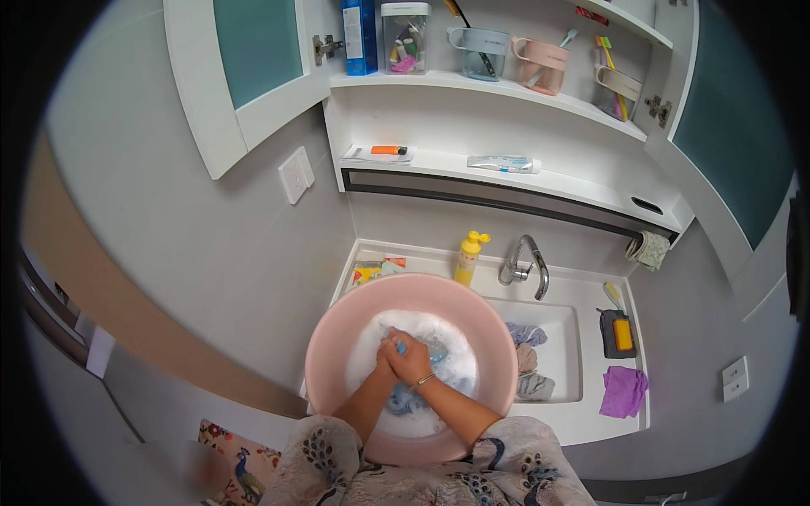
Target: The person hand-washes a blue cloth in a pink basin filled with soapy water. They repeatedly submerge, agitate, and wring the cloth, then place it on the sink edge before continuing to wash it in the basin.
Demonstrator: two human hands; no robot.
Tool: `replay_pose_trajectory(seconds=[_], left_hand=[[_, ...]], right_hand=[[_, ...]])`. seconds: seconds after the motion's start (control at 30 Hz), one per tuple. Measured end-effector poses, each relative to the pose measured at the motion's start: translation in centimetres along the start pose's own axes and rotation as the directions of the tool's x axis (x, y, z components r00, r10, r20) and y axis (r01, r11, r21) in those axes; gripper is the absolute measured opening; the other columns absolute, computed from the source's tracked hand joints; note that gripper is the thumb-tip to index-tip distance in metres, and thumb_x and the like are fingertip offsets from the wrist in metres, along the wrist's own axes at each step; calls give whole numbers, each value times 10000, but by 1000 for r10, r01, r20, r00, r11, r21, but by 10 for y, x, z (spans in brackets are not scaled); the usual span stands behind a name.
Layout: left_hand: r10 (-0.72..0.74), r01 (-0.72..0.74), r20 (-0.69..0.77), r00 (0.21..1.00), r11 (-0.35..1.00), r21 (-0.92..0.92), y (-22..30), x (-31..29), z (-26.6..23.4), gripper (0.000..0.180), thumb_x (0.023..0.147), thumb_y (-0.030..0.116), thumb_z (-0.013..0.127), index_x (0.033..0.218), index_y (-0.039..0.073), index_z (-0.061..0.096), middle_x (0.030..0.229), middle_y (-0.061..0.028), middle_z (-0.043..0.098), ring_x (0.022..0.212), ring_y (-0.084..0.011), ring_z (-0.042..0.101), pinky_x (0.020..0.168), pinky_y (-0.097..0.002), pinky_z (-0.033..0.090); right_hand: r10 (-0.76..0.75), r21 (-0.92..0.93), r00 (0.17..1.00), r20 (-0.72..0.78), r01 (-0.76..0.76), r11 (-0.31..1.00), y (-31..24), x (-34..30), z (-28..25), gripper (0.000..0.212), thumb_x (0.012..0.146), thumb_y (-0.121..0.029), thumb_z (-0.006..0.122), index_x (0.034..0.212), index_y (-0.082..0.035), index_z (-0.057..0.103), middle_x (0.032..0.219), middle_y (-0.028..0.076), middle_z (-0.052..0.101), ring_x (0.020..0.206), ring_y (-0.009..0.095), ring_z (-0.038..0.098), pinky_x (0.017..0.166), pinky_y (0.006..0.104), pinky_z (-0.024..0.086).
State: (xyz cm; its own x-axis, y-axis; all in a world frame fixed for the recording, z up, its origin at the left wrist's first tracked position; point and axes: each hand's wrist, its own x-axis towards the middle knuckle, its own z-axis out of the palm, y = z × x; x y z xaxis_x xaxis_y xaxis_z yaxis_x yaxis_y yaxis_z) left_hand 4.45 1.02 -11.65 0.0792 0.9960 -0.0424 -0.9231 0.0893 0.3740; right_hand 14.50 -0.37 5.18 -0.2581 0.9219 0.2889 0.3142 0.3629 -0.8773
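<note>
A large pink basin (337,312) holds white suds (460,354) and a light blue cloth (408,400), partly under water. Over its middle my two hands are pressed together. My right hand (412,361) is closed and lies over the other, with a bracelet at the wrist. My left hand (386,354) is closed too, mostly covered by the right. A bit of the blue cloth shows between the fingers, and both hands grip it; the rest hangs into the foam.
Right of the basin, a white sink (564,371) holds several wet garments (530,358) below a chrome faucet (533,261). A yellow bottle (468,257) stands behind. Yellow soap (623,335) and a purple cloth (624,391) lie at right. Open cabinet doors (228,110) hang above.
</note>
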Motion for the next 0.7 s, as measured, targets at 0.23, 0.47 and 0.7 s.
replay_pose_trajectory(seconds=[0.23,0.47,0.7], left_hand=[[-7,204,-485,875,913,354,6,-14,113,422,878,435,410,1102,91,507,1069,-84,564,964,-195,549,833,-370,442],[-197,296,-398,896,933,204,29,-22,113,329,892,378,406,946,87,551,944,-96,597,875,-222,579,756,-381,483],[-115,165,-289,950,975,152,66,-16,148,258,879,235,462,968,3,533,921,-117,607,813,-255,605,762,-386,492]], right_hand=[[-87,-310,991,-105,50,949,27,26,-15,299,834,-334,499,717,-70,578,637,186,588,575,369,571,541,448,468],[221,-358,975,12,-202,912,40,40,-18,421,837,-419,466,826,-30,625,752,236,599,721,389,582,673,441,469],[481,137,625,615,-685,715,51,40,-54,524,765,-518,582,943,-31,651,959,119,625,927,232,576,836,328,429]])
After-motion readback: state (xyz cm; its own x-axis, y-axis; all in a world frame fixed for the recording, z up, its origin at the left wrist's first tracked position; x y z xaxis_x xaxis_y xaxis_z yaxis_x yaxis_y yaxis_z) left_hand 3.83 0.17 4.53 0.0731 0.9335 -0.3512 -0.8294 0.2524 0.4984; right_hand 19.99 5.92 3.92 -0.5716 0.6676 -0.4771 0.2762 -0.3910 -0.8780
